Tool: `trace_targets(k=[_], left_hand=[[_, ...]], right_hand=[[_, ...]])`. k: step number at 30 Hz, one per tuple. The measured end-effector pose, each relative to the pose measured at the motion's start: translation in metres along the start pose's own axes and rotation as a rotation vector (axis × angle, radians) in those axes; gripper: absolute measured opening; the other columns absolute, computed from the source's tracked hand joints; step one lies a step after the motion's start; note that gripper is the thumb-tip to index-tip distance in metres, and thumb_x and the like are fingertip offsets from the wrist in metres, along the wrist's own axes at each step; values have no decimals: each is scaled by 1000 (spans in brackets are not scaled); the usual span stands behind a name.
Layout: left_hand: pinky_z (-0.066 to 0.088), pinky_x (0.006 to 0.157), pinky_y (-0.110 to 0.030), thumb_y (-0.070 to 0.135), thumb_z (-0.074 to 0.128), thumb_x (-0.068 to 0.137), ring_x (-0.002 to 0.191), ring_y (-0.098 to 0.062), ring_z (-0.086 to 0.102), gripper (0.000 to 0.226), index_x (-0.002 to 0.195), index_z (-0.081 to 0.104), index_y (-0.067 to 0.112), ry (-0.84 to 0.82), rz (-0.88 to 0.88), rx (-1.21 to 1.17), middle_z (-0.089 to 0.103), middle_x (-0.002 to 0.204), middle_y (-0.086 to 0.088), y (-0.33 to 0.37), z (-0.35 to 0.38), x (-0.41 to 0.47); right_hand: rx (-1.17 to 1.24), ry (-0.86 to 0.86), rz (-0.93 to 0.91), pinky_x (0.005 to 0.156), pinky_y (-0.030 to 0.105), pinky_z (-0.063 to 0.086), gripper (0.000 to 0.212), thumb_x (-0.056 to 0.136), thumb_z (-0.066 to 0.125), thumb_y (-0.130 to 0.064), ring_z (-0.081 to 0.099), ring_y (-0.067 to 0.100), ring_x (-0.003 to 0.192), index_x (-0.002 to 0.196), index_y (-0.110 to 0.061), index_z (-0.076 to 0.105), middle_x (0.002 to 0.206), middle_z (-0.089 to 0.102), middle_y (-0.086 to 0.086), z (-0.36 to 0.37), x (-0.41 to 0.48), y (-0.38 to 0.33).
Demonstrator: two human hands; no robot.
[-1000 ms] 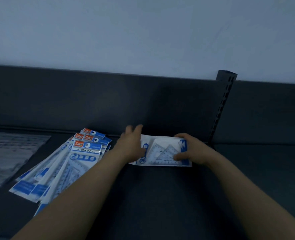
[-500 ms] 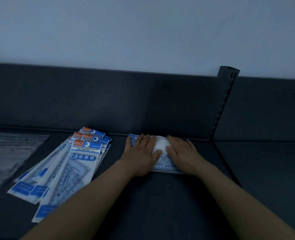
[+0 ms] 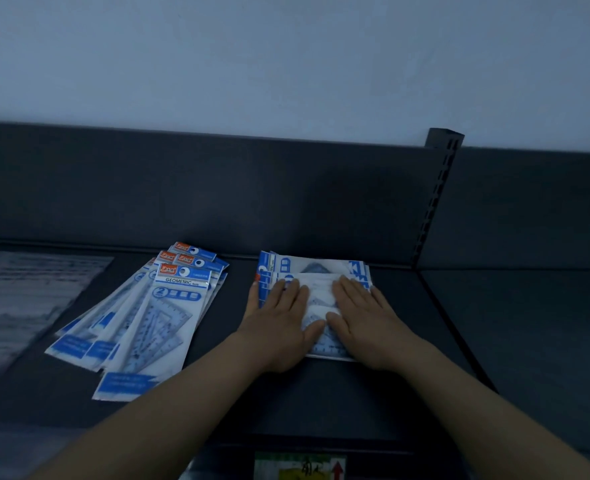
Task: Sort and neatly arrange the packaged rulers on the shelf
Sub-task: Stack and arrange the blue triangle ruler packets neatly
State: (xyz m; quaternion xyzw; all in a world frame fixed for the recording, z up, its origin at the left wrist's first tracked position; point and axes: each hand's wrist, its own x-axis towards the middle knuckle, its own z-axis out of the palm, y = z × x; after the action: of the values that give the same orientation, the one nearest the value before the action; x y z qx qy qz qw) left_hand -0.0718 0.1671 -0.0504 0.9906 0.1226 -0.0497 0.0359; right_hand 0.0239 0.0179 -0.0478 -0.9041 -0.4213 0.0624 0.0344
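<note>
A small stack of blue-and-white ruler packs (image 3: pixel 318 271) lies sideways on the dark shelf (image 3: pixel 321 393), close to the back panel. My left hand (image 3: pixel 279 317) lies flat on the stack's left part, fingers straight. My right hand (image 3: pixel 366 317) lies flat on its right part in the same way. Between the hands the clear set squares inside the top pack show. To the left, a fanned pile of several "Geometric" ruler packs (image 3: pixel 148 317) lies loose on the shelf, untouched.
A slotted upright post (image 3: pixel 435 199) stands at the back right, with a shelf seam running forward from it. A pale sheet or packaging (image 3: pixel 20 306) lies at the far left. A price label (image 3: pixel 300 465) sits on the shelf's front edge.
Earlier both hands held one pack by its ends; they laid it on the stack and flattened onto it. Since half a second ago the hands have barely moved.
</note>
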Motion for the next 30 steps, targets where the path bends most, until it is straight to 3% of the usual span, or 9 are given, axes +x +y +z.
trace_targets(k=[7,12,15,18,20,23,25,27,30], left_hand=[[-17,114,-53,63,9,95,144,-17,-25,73,151,-17,24,-62,-40,-71,-25,158,1,3,5,-20],[-14,116,-53,63,12,95,146,-16,-20,73,153,-10,25,-34,-30,-111,-17,161,2,-1,4,-28],[0,119,-48,59,22,96,149,-16,3,67,152,16,22,110,-27,-155,10,161,2,-13,-5,-40],[36,104,-36,55,28,92,125,-21,47,56,126,56,21,405,-73,-177,55,131,1,-44,-16,-62],[42,97,-36,54,42,90,118,-25,51,53,128,55,19,477,-257,-181,58,127,-4,-73,-21,-76],[38,102,-37,70,56,76,124,-29,43,85,136,40,12,322,-568,-90,46,135,-10,-113,-22,-89],[39,100,-36,75,64,64,122,-29,45,99,133,39,10,237,-631,-175,44,132,-12,-130,-22,-90],[41,89,-31,68,74,60,115,-26,51,91,124,44,11,211,-614,-300,50,127,-10,-143,-24,-88],[36,73,-25,50,82,64,96,-20,54,60,101,48,17,251,-579,-493,56,105,-2,-163,-33,-91]], right_hand=[[48,-5,-42,120,33,-6,65,100,14,-48,-16,9,145,151,-17,-12,159,-18,0,7,-18,-7],[31,3,-29,120,34,-7,66,100,15,-49,-15,11,146,151,-16,-10,159,-16,1,4,-25,-13],[38,16,-26,119,33,-8,65,101,19,-46,-12,12,146,152,-14,-4,160,-12,3,-1,-25,-21],[127,96,-38,119,28,-5,61,102,23,-40,-6,13,147,152,-12,3,161,-5,4,-9,-25,-39],[259,157,-65,113,15,-4,57,103,27,-34,2,10,146,152,-12,9,160,4,2,-17,-22,-62],[468,161,-101,100,3,7,48,103,34,-23,25,8,137,148,-11,25,155,26,2,-23,-15,-104],[585,126,-87,105,12,22,46,101,37,-23,36,9,130,146,-15,31,150,34,1,-18,-6,-130],[676,96,-38,108,25,32,47,100,40,-26,44,12,123,146,-19,33,149,37,0,-14,3,-152],[743,77,-4,95,16,36,41,100,41,-19,46,6,112,141,-15,41,140,47,-1,-14,14,-174]])
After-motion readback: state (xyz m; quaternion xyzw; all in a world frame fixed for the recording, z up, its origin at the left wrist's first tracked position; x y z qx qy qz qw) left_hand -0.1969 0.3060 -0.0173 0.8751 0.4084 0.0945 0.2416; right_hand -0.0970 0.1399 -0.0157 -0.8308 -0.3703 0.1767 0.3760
